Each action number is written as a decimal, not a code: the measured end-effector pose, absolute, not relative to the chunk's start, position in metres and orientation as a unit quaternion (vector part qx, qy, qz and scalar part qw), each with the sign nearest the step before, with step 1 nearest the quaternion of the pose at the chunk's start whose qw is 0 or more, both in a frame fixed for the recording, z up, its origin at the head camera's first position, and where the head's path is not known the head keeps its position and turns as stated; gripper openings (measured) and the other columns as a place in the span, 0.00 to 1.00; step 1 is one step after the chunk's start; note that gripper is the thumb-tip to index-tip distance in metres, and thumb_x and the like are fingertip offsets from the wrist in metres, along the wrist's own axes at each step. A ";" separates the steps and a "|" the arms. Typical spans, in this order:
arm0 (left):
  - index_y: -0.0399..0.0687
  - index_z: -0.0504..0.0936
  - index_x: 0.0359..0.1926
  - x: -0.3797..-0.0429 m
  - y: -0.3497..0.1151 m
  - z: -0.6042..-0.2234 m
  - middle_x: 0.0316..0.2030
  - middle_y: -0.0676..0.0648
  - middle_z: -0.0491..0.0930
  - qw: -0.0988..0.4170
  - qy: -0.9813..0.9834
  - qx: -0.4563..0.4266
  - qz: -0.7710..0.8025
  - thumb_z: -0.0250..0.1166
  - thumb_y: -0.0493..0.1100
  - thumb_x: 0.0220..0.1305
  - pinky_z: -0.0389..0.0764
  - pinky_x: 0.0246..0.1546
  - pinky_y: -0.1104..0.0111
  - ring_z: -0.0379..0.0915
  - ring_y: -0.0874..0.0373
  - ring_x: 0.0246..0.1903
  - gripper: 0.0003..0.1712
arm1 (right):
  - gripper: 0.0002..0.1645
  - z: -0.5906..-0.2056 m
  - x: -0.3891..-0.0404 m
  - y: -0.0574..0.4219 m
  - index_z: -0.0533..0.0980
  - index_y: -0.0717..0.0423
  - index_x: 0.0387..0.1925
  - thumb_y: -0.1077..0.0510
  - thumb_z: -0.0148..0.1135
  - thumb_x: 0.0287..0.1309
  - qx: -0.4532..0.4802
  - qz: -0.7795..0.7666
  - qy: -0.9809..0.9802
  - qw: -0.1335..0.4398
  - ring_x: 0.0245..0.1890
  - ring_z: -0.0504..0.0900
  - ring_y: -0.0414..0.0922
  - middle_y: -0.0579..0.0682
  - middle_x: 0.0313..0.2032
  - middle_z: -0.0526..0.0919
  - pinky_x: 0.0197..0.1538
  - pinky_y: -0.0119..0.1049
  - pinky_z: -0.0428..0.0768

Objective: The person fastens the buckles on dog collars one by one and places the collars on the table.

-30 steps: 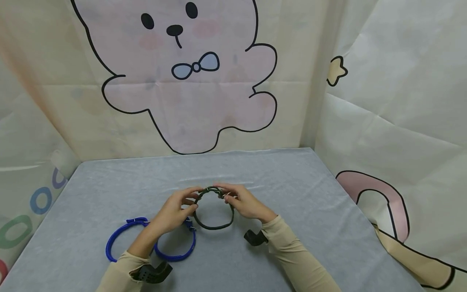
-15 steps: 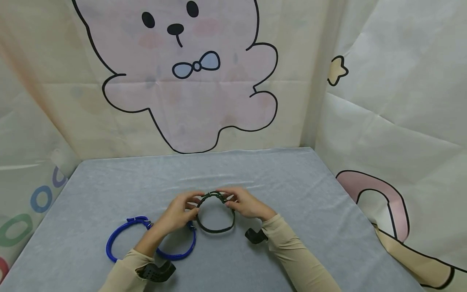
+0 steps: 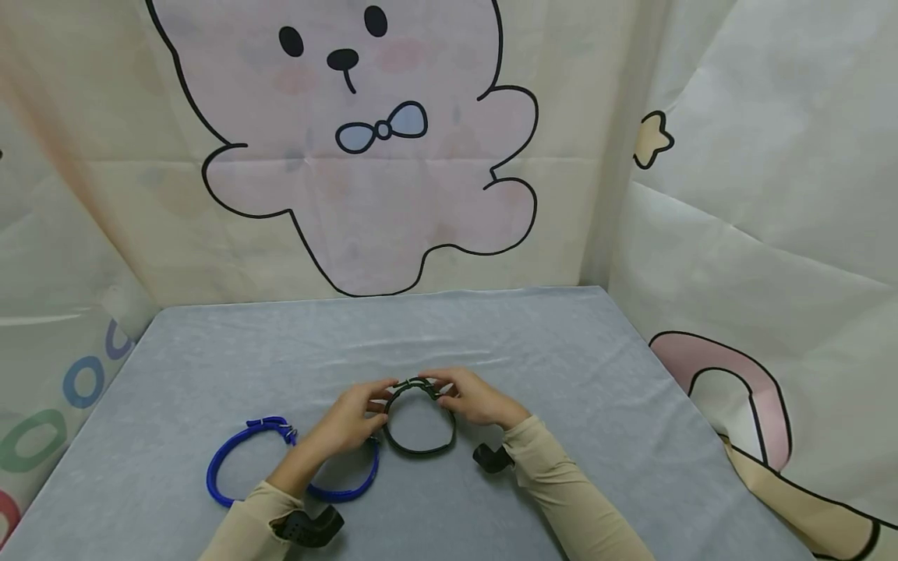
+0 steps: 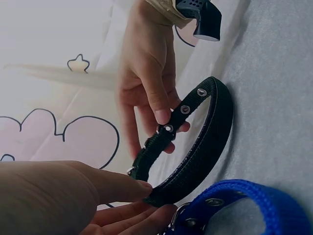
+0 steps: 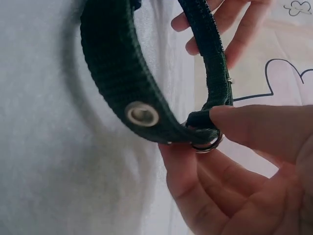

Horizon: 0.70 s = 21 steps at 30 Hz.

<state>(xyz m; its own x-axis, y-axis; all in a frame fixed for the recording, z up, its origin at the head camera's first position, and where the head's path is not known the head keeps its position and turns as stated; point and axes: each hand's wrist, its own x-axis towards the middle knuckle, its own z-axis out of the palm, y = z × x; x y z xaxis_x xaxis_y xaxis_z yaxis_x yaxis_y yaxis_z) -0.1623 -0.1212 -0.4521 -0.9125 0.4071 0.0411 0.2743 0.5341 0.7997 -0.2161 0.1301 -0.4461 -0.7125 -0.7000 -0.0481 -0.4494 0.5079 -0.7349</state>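
A dark green pet collar (image 3: 421,453) with metal eyelets is fastened into a loop and stands on edge at the table's middle. My left hand (image 3: 354,417) pinches its left side between thumb and fingers. On the other side, my right hand (image 3: 477,399) pinches the strap by the buckle end; the right wrist view shows the thumb (image 5: 264,129) on the strap's tip, beside a metal ring (image 5: 209,146). A blue collar (image 3: 344,495) lies partly hidden beneath my left forearm. Another blue collar (image 3: 216,471) lies further left, also looped.
Grey cloth covers the table (image 3: 561,351). Printed curtains (image 3: 393,218) hang behind it and along both sides. A black wrist camera (image 3: 309,528) is strapped to the left sleeve, and another camera (image 3: 493,458) to the right.
Both hands have brought the green collar slightly nearer to me and a little to the right, keeping hold of it. The blue collars stay put on the table.
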 end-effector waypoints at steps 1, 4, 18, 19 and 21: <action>0.29 0.67 0.70 -0.162 -0.121 -0.452 0.58 0.25 0.77 0.078 0.872 0.201 0.440 0.61 0.23 0.64 0.84 0.51 0.54 0.81 0.34 0.53 0.33 | 0.31 -0.447 -0.216 0.130 0.69 0.59 0.71 0.70 0.57 0.69 -0.341 -0.359 0.852 0.171 0.49 0.86 0.57 0.64 0.62 0.78 0.45 0.36 0.83; 0.27 0.65 0.71 -0.162 -0.121 -0.453 0.60 0.24 0.76 0.089 0.868 0.208 0.442 0.60 0.23 0.64 0.83 0.53 0.54 0.80 0.33 0.55 0.33 | 0.30 -0.447 -0.215 0.129 0.67 0.60 0.72 0.68 0.57 0.70 -0.343 -0.351 0.854 0.175 0.51 0.85 0.57 0.64 0.63 0.77 0.48 0.39 0.83; 0.35 0.64 0.73 -0.159 -0.120 -0.450 0.68 0.26 0.68 0.128 0.849 0.196 0.474 0.58 0.40 0.75 0.78 0.60 0.46 0.68 0.30 0.67 0.30 | 0.29 -0.448 -0.213 0.130 0.66 0.62 0.72 0.60 0.56 0.73 -0.330 -0.348 0.856 0.191 0.58 0.81 0.59 0.63 0.66 0.76 0.56 0.50 0.82; 0.35 0.64 0.73 -0.159 -0.121 -0.450 0.68 0.26 0.68 0.130 0.848 0.197 0.475 0.58 0.40 0.76 0.78 0.60 0.46 0.68 0.30 0.67 0.30 | 0.29 -0.448 -0.214 0.130 0.66 0.62 0.72 0.59 0.56 0.74 -0.328 -0.348 0.857 0.192 0.58 0.82 0.59 0.63 0.65 0.76 0.56 0.50 0.82; 0.36 0.65 0.73 -0.159 -0.121 -0.450 0.68 0.26 0.68 0.131 0.848 0.199 0.474 0.58 0.41 0.76 0.78 0.60 0.46 0.68 0.30 0.67 0.30 | 0.29 -0.449 -0.214 0.130 0.66 0.61 0.72 0.58 0.56 0.74 -0.325 -0.349 0.858 0.193 0.58 0.82 0.59 0.64 0.63 0.77 0.56 0.50 0.82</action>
